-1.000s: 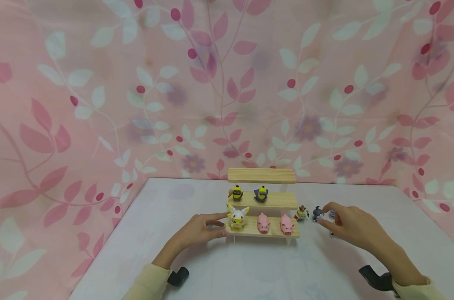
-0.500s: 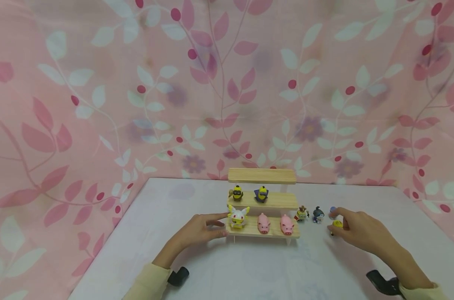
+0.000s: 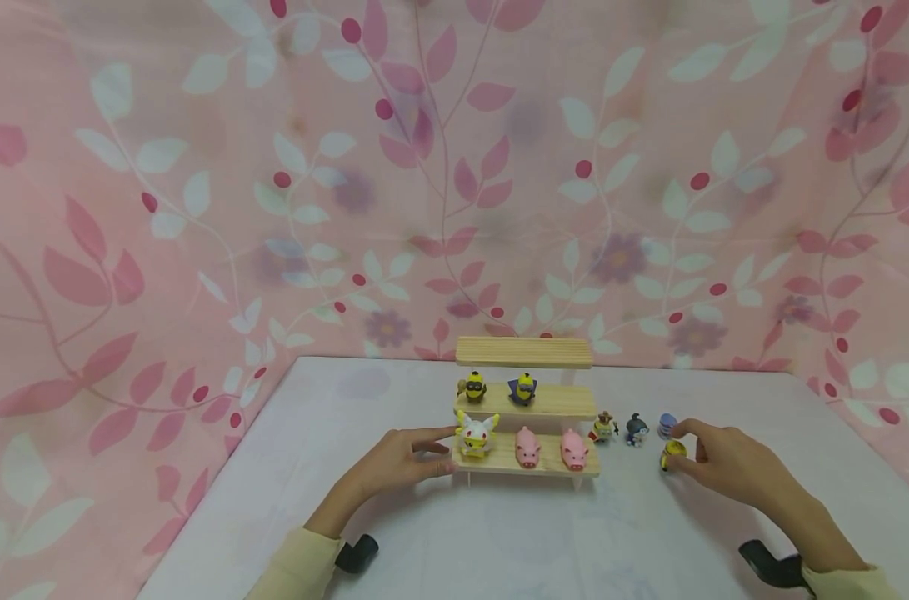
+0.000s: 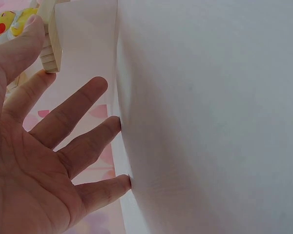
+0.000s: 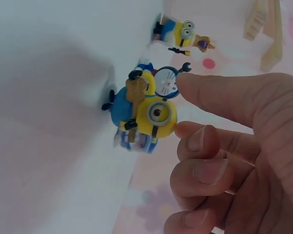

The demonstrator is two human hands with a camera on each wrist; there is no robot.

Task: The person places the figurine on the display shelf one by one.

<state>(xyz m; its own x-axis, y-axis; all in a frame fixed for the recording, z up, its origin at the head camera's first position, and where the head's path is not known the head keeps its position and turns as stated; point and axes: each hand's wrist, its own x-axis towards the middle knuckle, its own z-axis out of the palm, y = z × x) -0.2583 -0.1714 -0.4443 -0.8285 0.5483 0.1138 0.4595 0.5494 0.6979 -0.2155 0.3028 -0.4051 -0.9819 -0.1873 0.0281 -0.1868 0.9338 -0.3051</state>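
My left hand (image 3: pixel 405 458) pinches the left end of a small wooden tiered display shelf (image 3: pixel 491 467) at its lowest board, thumb and index finger on opposite edges. Beside the thumb, a white and yellow Pikachu-like figurine (image 3: pixel 476 435) stands on that board. My right hand (image 3: pixel 731 462) is around a yellow minion figurine (image 3: pixel 673 456) on the table, thumb and index fingertips right at its head with a gap between them. In the right wrist view, the minion figurine has one eye, blue overalls and a brown ukulele. Blue-and-white figurines with whiskered faces (image 5: pixel 165 82) show behind it.
Two pink pig figurines (image 3: pixel 527 447) share the lowest board. Two minion figurines (image 3: pixel 524 388) stand on the middle board. Right of the shelf, a brown-hatted figurine (image 3: pixel 602 427), a dark-haired figurine (image 3: pixel 636 429) and a blue figurine (image 3: pixel 667 426) stand on the white table (image 3: pixel 529 542).
My right hand has moved right from the dark-haired figurine to the yellow minion figurine, uncovering the blue figurine. My left hand and the shelf have stayed where they were.
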